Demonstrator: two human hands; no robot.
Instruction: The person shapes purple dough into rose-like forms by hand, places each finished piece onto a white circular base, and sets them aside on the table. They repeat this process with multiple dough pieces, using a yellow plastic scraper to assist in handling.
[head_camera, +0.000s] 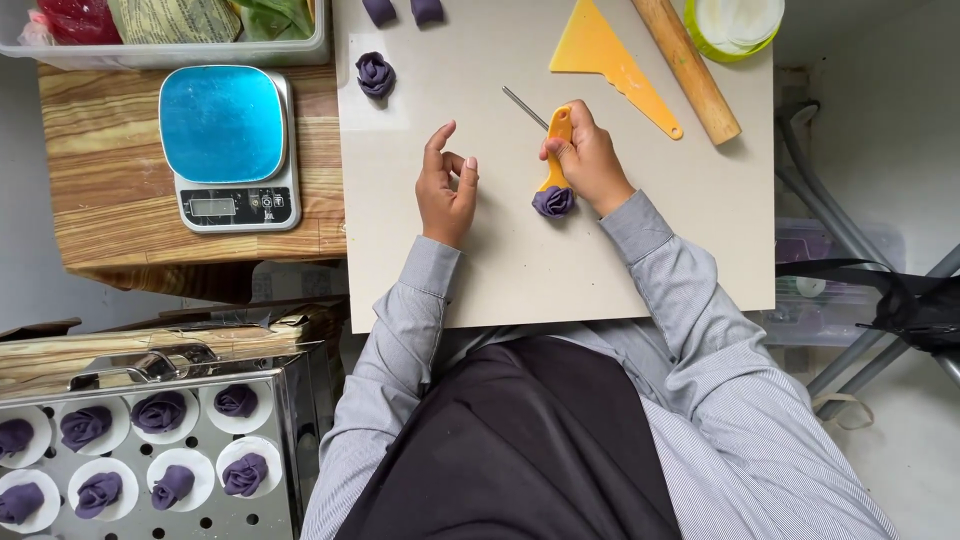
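Near me, a steel tray (290, 400) holds purple dough roses on paper rounds; on the pale board (520, 270) my right hand (592, 160) grips a yellow-handled tool (556, 140), fingers closed tight, its lower end at a purple dough rose (553, 201); I think I am shaping this rose; my left hand (445, 185) rests beside it, fingers loosely curled, holding nothing; next, I judge, gentle presses are called for; farther off lie another rose (375, 73), a yellow scraper (610, 58), a rolling pin (690, 70) and a scale (228, 145).

Place: baking kitchen | signs: kitchen scale (229, 146), rolling pin (686, 68), steamer tray (150, 470) of purple dough roses (160, 411)
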